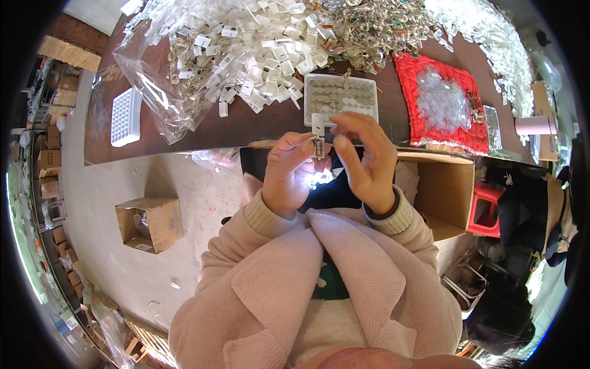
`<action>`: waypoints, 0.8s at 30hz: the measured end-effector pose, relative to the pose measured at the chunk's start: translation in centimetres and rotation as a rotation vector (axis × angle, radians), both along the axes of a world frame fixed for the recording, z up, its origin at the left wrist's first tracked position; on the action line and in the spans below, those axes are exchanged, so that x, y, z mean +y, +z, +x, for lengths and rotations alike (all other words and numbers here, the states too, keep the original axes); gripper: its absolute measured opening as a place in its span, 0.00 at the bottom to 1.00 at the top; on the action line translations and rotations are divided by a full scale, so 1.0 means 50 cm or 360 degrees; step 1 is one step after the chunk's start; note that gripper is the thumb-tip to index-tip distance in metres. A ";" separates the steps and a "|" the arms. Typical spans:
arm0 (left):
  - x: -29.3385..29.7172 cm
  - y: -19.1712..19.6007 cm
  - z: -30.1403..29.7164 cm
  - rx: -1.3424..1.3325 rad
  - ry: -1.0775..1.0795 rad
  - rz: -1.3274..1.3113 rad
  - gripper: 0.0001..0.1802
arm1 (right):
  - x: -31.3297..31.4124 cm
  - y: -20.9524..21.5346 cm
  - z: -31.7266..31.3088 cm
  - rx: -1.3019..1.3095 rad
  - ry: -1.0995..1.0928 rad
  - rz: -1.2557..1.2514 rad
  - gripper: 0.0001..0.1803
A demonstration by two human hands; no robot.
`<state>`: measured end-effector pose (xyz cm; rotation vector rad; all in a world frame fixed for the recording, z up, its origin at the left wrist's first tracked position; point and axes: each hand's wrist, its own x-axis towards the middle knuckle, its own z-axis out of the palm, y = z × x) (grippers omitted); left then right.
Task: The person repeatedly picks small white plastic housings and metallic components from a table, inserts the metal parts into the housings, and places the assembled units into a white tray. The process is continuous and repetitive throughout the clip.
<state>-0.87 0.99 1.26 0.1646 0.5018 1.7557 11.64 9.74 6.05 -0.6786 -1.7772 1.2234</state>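
Note:
My left hand (287,169) and my right hand (364,160) meet at the table's front edge, both pinching a small clear plastic packet (318,126) with a little metal piece (319,148) at its lower end. Just beyond them on the dark brown table (246,126) lies a white tray (341,96) filled with rows of small round metal parts. My pink sleeves come up from below.
A big heap of small white packets (246,43) on clear plastic film covers the table's far left. Metal rings (375,24) pile at the back. A red quilted mat (439,101) lies right. A white grid tray (126,117), open cardboard boxes (150,222) (445,190), and a red stool (488,209) stand around.

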 end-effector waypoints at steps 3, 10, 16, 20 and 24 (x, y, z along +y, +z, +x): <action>-0.002 0.006 0.001 0.0014 -0.0160 -0.0052 0.09 | 0.014 -0.010 -0.002 0.0122 0.0136 -0.0830 0.13; -0.001 0.017 0.006 -0.0127 -0.0219 0.0062 0.10 | 0.002 -0.018 0.003 0.0311 0.0092 -0.0106 0.09; -0.007 0.036 0.014 -0.0159 -0.0194 -0.0041 0.12 | 0.011 -0.013 0.012 0.0289 0.0288 0.0402 0.16; -0.008 0.038 0.022 -0.0149 -0.0162 -0.0045 0.15 | 0.004 -0.013 0.006 0.0285 0.0266 0.0487 0.16; -0.013 0.033 0.032 -0.0115 -0.0097 -0.0107 0.17 | -0.003 -0.013 0.000 0.0330 0.0215 0.0567 0.17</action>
